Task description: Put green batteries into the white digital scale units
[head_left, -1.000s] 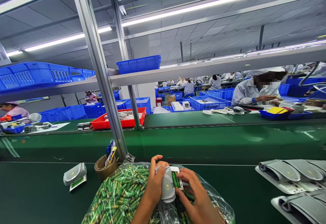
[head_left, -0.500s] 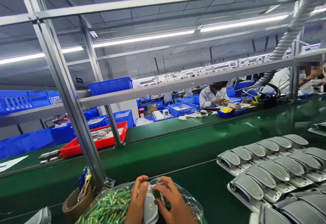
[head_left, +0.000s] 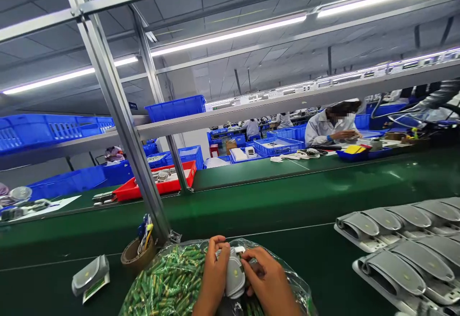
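My left hand (head_left: 214, 270) and my right hand (head_left: 264, 277) both grip a small grey-and-white cuffed device (head_left: 233, 273) at the bottom centre. I hold it over a clear plastic bag (head_left: 168, 282) full of green batteries lying on the green belt. My right fingers press on the device's right side, where its battery bay is hidden. Another such device (head_left: 89, 276) lies on the belt to the left, apart from my hands.
Rows of the same grey devices (head_left: 402, 246) lie at the right. A brown tape roll holding pens (head_left: 138, 253) stands by a slanted metal post (head_left: 122, 114). Beyond are a red tray (head_left: 151, 186), blue bins (head_left: 176, 107) and a seated person in white (head_left: 334, 124).
The view swung right and then partly back left. My hands stayed on the device; the green batteries seen in its open bay a second ago are now covered by my right fingers.
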Tool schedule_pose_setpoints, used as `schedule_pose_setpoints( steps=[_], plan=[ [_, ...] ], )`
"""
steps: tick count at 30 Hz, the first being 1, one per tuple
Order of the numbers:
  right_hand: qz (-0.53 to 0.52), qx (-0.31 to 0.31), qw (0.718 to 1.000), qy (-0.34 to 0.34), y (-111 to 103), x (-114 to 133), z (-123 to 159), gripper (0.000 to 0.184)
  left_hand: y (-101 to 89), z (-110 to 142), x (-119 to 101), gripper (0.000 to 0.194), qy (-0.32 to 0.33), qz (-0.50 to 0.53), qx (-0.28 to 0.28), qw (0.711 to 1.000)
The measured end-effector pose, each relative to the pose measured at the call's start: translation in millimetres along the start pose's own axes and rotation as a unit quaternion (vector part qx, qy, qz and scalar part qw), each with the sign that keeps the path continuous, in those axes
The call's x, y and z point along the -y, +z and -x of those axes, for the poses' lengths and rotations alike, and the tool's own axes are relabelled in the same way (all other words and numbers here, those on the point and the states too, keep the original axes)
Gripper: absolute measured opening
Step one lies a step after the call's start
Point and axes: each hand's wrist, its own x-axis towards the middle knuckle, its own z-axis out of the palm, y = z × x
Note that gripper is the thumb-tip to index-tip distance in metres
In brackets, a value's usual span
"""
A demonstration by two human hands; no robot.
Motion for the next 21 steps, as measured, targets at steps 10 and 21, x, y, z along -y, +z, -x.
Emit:
schedule_pose_setpoints(
  steps=[10, 21],
  plan=[
    [0.117, 0.073, 0.983, -0.119, -2.8, 3.9, 2.9, 0.029, -8.2, -7.4, 0.4, 0.083, -0.069, 0.082, -0.064, 0.992],
    [-0.073, 0.047, 0.98, 0.182, 10.5, 18.5, 1.0, 0.092, -26.0, -9.5, -1.9, 0.089, -0.081, 0.111, 0.051, 0.989]
  ],
)
